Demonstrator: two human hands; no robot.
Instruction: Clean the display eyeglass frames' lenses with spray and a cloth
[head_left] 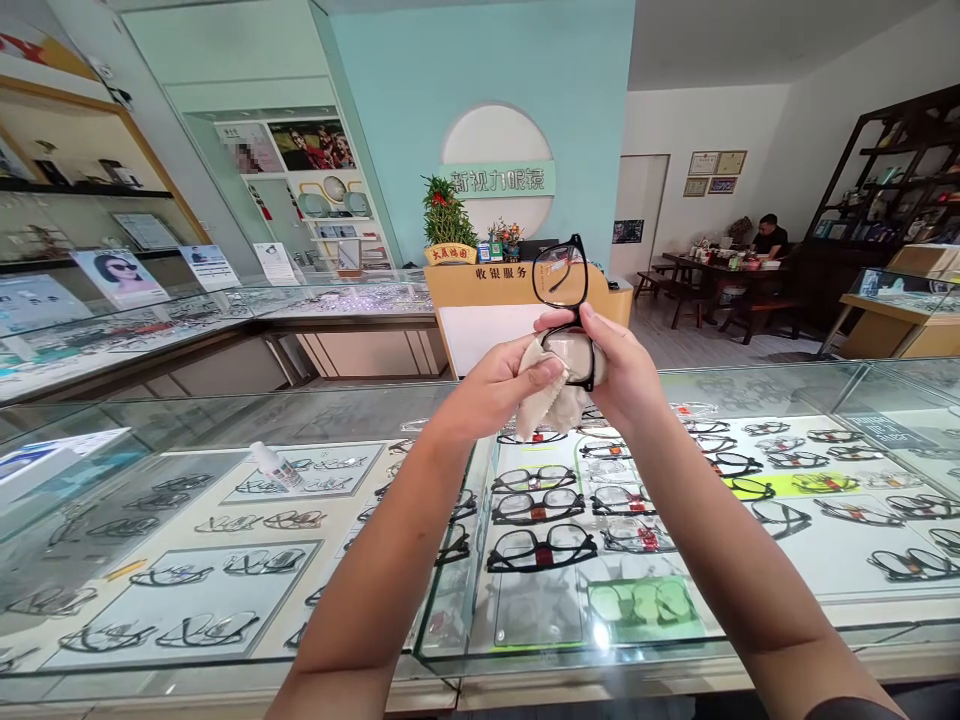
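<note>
A pair of black-framed eyeglasses is held up on end over the glass display counter, one lens above the other. My right hand grips it around the bridge, thumb and fingers closed. In my left hand is a beige cleaning cloth, its thumb pressing the cloth against the lower lens. Part of the cloth shows behind that lens and hangs below it. The fingers of my left hand are partly hidden by the cloth.
Rows of eyeglasses lie inside the glass counter below. A white bottle stands on its left part. Beyond are a wooden cashier desk, more display cases at left, and a person seated at a table at the back right.
</note>
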